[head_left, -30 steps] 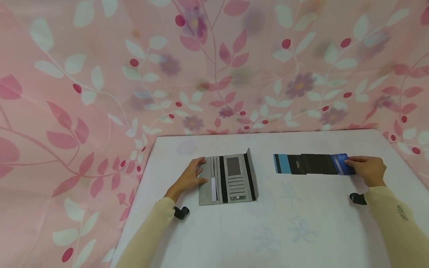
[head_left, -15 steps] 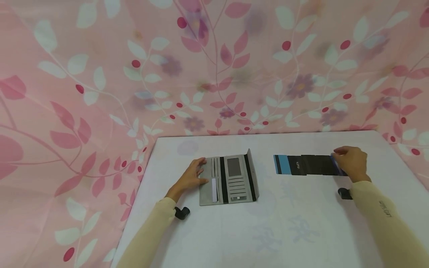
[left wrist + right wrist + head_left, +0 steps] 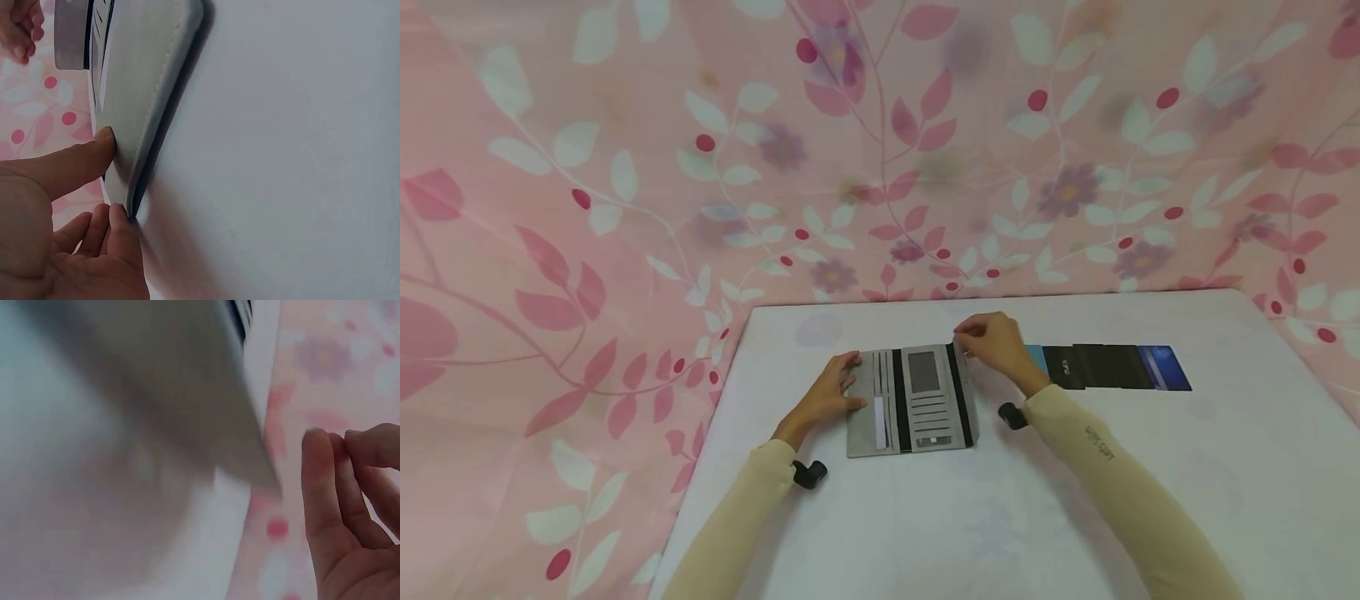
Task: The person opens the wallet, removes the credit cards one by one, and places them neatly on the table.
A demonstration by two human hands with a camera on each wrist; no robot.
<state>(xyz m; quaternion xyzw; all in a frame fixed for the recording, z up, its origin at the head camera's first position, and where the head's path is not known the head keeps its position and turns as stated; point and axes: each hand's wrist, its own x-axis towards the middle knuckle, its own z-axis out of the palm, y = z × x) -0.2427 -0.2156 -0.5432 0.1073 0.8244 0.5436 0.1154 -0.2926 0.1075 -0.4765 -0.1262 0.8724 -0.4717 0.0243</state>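
A grey wallet (image 3: 859, 435) lies spread out on the white table, its card slots and dark window (image 3: 923, 372) facing up. My left hand (image 3: 823, 396) holds its left edge; in the left wrist view the thumb lies on the wallet's face and the fingers touch its edge. At the top of the raised right flap (image 3: 967, 396) is my right hand (image 3: 996, 342). The right wrist view shows those fingertips drawn together beside the flap's corner, apart from it, with nothing between them. A white slip (image 3: 880, 423) sticks out of a left pocket.
Right of the wallet, overlapping cards form a row: a light blue card (image 3: 1037, 357), partly hidden by my right hand, then black cards (image 3: 1105, 367) and a dark blue card (image 3: 1165, 368). A pink floral cloth (image 3: 850, 167) hangs behind the table.
My right hand has left the dark blue card at the row's right end and moved left to the wallet's flap. The left hand stays on the wallet.
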